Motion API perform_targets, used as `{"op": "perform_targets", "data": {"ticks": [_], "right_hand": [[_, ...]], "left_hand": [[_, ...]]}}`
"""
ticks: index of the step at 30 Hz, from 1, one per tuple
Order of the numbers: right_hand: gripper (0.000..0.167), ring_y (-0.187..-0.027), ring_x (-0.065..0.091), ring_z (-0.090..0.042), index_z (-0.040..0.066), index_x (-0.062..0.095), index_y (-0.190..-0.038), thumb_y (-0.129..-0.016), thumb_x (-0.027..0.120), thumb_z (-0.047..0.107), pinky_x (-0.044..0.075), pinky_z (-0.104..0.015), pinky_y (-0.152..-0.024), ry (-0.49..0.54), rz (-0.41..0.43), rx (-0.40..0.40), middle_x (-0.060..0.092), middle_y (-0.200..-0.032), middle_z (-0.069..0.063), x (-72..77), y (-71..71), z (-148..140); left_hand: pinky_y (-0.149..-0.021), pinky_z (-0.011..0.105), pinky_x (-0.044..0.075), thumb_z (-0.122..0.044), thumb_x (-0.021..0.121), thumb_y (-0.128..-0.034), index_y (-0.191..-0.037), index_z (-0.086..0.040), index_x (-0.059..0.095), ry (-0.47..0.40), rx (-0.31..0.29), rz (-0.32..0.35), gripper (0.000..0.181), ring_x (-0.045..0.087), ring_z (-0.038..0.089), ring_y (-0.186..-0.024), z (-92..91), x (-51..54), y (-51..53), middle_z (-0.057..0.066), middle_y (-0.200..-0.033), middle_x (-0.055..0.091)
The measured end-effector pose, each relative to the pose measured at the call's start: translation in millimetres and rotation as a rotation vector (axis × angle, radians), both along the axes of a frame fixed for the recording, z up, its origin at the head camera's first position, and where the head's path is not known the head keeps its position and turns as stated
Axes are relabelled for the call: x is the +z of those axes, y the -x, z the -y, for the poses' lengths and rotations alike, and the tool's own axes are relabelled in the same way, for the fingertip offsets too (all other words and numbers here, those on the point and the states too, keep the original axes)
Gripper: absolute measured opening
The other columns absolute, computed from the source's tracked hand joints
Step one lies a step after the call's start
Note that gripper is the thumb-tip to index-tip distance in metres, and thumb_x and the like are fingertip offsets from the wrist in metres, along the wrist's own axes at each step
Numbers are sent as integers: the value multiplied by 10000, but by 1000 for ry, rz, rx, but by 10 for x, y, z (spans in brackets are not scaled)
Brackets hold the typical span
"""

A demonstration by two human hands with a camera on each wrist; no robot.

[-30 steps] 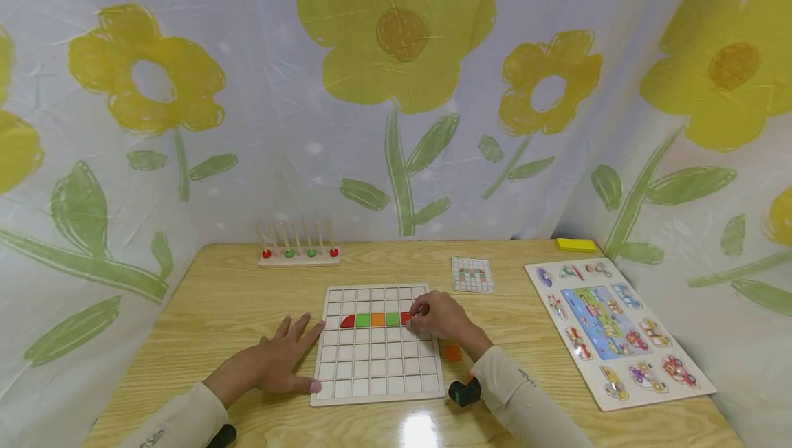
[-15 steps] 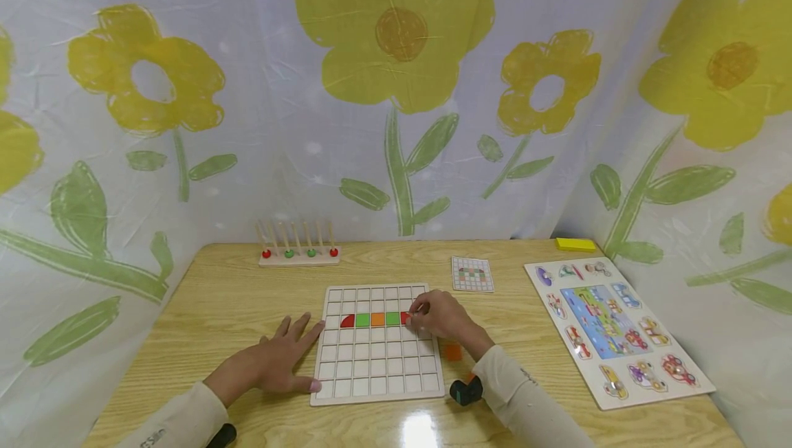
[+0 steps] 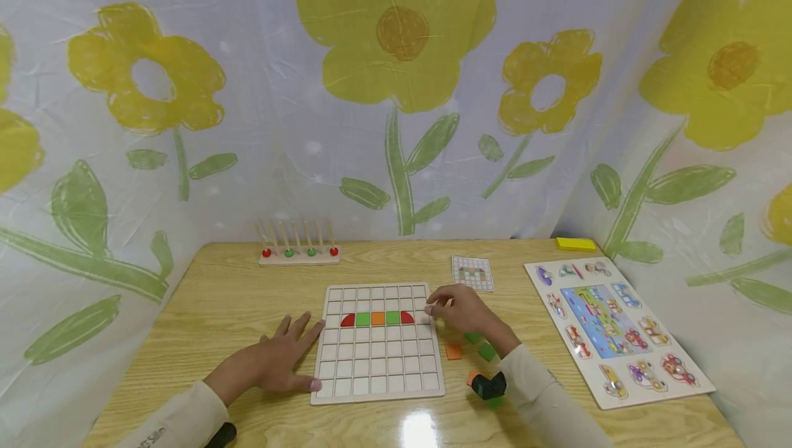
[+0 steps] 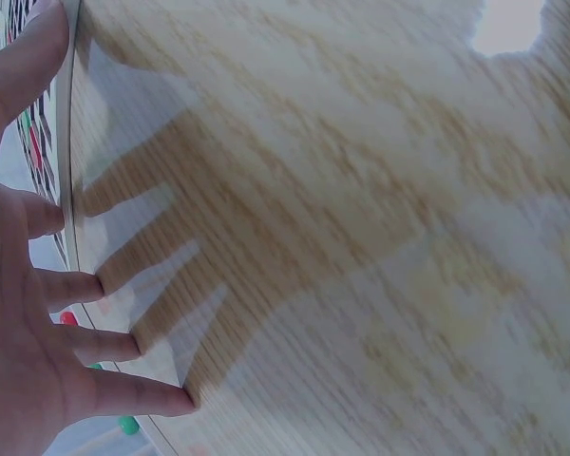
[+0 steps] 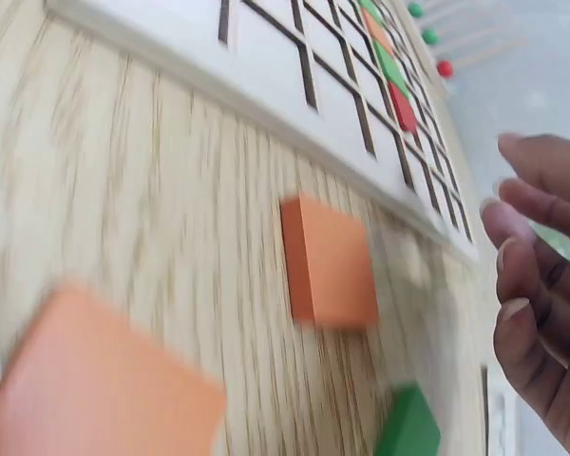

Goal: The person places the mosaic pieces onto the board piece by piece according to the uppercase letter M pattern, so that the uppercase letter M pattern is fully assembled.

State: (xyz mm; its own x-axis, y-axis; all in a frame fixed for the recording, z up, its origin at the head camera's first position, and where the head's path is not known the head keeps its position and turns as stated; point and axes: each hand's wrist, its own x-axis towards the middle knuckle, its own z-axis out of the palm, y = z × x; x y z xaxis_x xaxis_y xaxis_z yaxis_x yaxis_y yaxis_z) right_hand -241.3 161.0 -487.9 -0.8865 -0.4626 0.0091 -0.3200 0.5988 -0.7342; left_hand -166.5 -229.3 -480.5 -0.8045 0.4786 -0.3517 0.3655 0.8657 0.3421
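My left hand (image 3: 281, 359) lies with spread fingers at the left edge of the white wooden grid board (image 3: 377, 370), its thumb on the lower corner. Across one row sit a red rounded piece (image 3: 348, 320), a green square (image 3: 363, 319), an orange square (image 3: 378, 319), another green square (image 3: 392, 319) and a second red rounded piece (image 3: 406, 317). Over the board's right edge hovers my right hand (image 3: 460, 308), loosely bent and holding nothing. Loose beneath and beside it are an orange block (image 5: 337, 266), another orange block (image 5: 104, 380) and a green block (image 5: 410, 427).
Behind the right hand lies a pattern card (image 3: 473, 273). A peg stand (image 3: 300, 261) with red and green beads stands at the back left. On the right are a knobbed picture puzzle (image 3: 619, 338) and a yellow block (image 3: 575, 244). Flowered cloth surrounds the table.
My right hand has let go of the right red piece and moved right, uncovering that piece and loose green blocks. The left hand has stayed put.
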Motion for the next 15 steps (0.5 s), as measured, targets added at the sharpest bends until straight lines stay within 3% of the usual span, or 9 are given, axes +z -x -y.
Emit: {"op": "perform_targets", "data": {"ticks": [8, 15], "right_hand": [[215, -774, 600, -89, 86, 752, -1090, -987, 665, 253, 506, -271, -683, -3, -23, 42, 688, -899, 39, -56, -3, -262], [212, -616, 605, -170, 37, 740, -1091, -982, 672, 206, 510, -275, -577, 46, 3, 73, 695, -890, -35, -78, -58, -416]], "left_hand": [[-933, 859, 269, -688, 667, -834, -1612, -93, 174, 0, 5, 3, 1097, 125, 653, -1433, -4, 12, -5, 293, -1640, 117], [-935, 861, 263, -701, 662, -828, -1615, -106, 172, 6, 8, 3, 1101, 115, 646, -1439, -4, -7, 3, 287, -1643, 114]]}}
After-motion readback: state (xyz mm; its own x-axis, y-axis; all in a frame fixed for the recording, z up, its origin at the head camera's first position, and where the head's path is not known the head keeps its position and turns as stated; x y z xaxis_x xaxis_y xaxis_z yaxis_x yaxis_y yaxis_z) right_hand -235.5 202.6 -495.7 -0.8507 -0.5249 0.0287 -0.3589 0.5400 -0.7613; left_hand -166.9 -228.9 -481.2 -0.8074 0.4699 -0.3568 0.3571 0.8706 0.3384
